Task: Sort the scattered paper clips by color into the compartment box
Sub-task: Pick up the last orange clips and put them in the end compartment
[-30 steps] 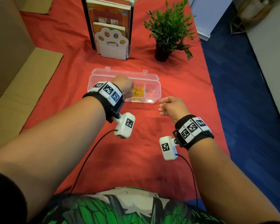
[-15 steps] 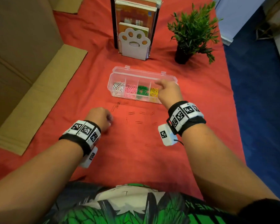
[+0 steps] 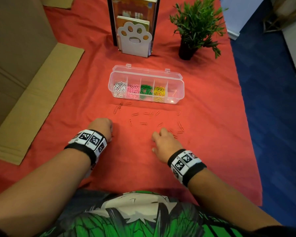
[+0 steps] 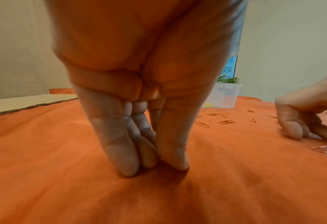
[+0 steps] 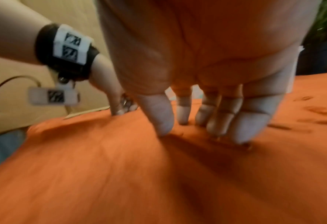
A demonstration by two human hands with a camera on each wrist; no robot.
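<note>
The clear compartment box (image 3: 175,76) lies open on the red cloth, holding white, pink, green and yellow paper clips (image 3: 159,91) in separate cells, with a few red ones in the rightmost cell. Several red paper clips (image 3: 143,124) lie scattered in front of it. My left hand (image 3: 110,134) is down on the cloth at the left of the scatter, its thumb and fingers (image 4: 126,163) pinched together around what looks like a paper clip (image 5: 126,103). My right hand (image 3: 161,137) is spread, its fingertips (image 5: 241,136) touching clips on the cloth.
A paw-shaped bookend with books (image 3: 134,40) and a potted plant (image 3: 195,28) stand behind the box. Flattened cardboard (image 3: 32,93) covers the table's left side. The cloth's right edge drops to blue floor (image 3: 272,117).
My right hand has come back from the box's right end down to the scattered clips. My left hand has stayed pinched on the cloth at the left.
</note>
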